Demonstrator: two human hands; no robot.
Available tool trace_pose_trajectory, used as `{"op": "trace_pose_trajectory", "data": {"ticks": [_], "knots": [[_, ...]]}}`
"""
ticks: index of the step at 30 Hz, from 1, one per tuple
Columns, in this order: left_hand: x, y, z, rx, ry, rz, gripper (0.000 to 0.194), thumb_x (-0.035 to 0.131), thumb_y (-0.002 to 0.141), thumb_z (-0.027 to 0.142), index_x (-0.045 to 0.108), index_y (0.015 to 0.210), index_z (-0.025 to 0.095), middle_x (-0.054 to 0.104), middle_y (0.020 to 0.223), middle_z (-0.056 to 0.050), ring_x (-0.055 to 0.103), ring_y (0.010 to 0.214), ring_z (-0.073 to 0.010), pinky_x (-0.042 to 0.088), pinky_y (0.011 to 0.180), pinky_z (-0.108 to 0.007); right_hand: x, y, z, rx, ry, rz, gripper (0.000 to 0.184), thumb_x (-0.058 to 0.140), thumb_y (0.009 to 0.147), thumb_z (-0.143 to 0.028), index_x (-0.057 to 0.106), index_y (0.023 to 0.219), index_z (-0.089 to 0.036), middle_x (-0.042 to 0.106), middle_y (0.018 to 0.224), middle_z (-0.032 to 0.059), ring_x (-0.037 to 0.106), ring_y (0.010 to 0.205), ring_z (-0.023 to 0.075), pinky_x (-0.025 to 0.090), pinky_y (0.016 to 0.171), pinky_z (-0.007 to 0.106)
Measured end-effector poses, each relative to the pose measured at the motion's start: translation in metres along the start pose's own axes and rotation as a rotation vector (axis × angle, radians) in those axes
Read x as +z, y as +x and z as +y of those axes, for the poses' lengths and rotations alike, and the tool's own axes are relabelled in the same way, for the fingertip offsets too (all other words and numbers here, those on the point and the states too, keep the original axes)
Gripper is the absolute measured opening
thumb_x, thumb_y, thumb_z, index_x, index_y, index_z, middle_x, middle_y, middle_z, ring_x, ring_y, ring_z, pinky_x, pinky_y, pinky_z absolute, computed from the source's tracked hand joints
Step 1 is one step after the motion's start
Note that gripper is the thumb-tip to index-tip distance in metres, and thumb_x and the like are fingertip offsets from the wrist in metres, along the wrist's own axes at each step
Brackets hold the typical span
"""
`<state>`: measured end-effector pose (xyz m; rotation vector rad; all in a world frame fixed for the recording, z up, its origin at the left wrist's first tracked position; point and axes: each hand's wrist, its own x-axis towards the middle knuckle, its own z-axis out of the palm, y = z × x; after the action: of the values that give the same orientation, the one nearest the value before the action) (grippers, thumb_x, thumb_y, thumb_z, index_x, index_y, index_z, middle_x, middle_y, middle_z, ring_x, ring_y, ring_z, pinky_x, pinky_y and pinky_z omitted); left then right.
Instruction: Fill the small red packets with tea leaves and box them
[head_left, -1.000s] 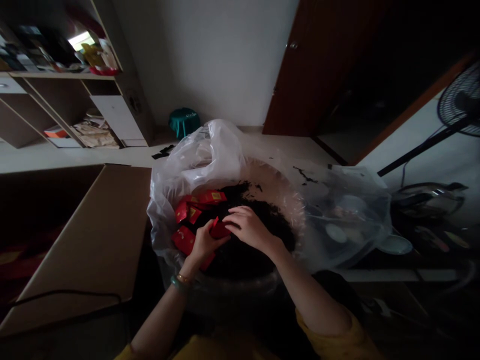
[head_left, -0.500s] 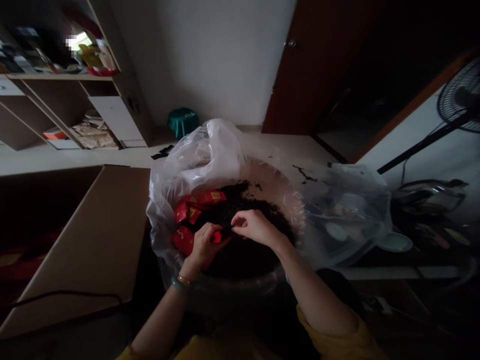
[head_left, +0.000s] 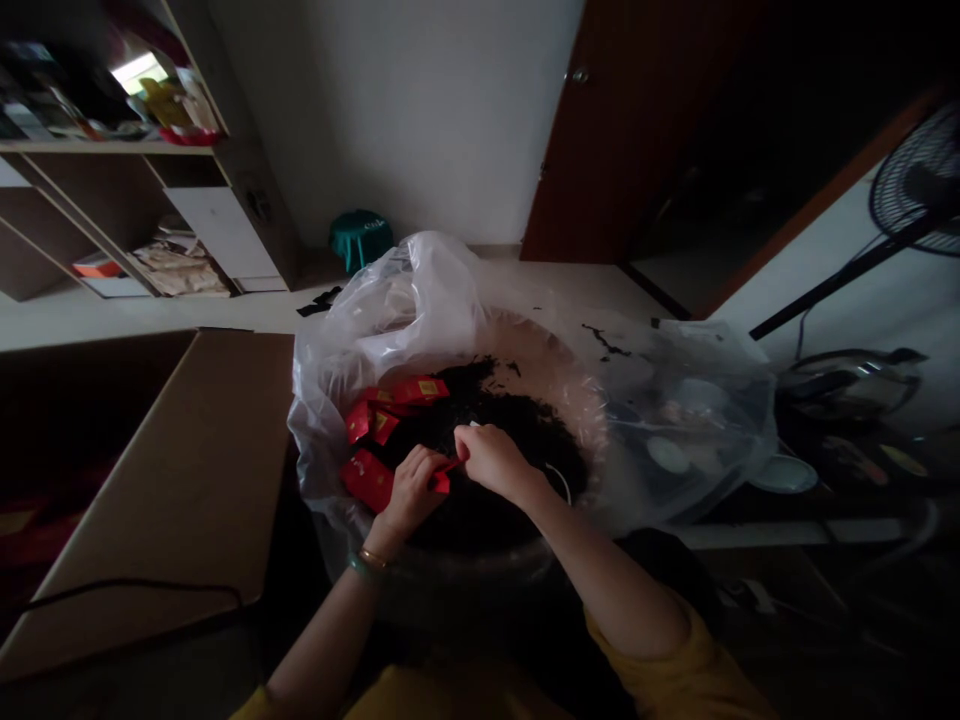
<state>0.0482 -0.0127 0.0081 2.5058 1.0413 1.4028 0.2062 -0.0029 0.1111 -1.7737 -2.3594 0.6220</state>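
My left hand (head_left: 411,492) is closed around a small red packet (head_left: 441,482) above the basin. The fingers of my right hand (head_left: 491,460) are pinched at the packet's upper edge. Beneath both hands lies a heap of dark, dry shreds like loose tea leaves (head_left: 525,425), in a round basin lined with clear plastic (head_left: 574,350). Several other red packets with gold print (head_left: 420,390) rest on the left of the heap. A thin white curved strip (head_left: 561,482) shows beside my right wrist; its kind is unclear.
An open cardboard box (head_left: 172,480) stands to the left. On the right are a clear plastic bag (head_left: 675,430), a pale dish (head_left: 784,474), a glass-like pot (head_left: 847,385) and a fan (head_left: 919,185). Behind are shelves (head_left: 112,150) and a green-covered bin (head_left: 361,238).
My right hand has moved slightly left and closed at the red packet's edge. The white strip now shows by my right wrist. The whole view has shifted a little.
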Motion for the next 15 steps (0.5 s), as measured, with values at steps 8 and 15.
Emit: {"op": "trace_pose_trajectory", "data": {"ticks": [8, 15], "knots": [[0.01, 0.003, 0.002, -0.517, -0.188, 0.046, 0.037, 0.078, 0.064, 0.036, 0.058, 0.089, 0.018, 0.061, 0.077, 0.001, 0.055, 0.067, -0.0128, 0.046, 0.063, -0.024, -0.006, 0.004, 0.023, -0.058, 0.479, 0.065, 0.022, 0.075, 0.071, -0.03, 0.068, 0.089, -0.02, 0.065, 0.075, -0.0008, 0.058, 0.062, 0.0107, 0.042, 0.059, 0.021], [0.006, 0.018, 0.013, -0.81, -0.481, 0.073, 0.042, 0.081, 0.054, 0.043, 0.06, 0.077, 0.016, 0.059, 0.068, 0.004, 0.052, 0.064, -0.0115, 0.043, 0.059, -0.021, 0.016, 0.008, 0.028, -0.15, 0.552, 0.262, 0.009, 0.075, 0.072, -0.026, 0.07, 0.073, -0.018, 0.063, 0.076, 0.0008, 0.059, 0.068, 0.0118, 0.045, 0.064, 0.023]]}}
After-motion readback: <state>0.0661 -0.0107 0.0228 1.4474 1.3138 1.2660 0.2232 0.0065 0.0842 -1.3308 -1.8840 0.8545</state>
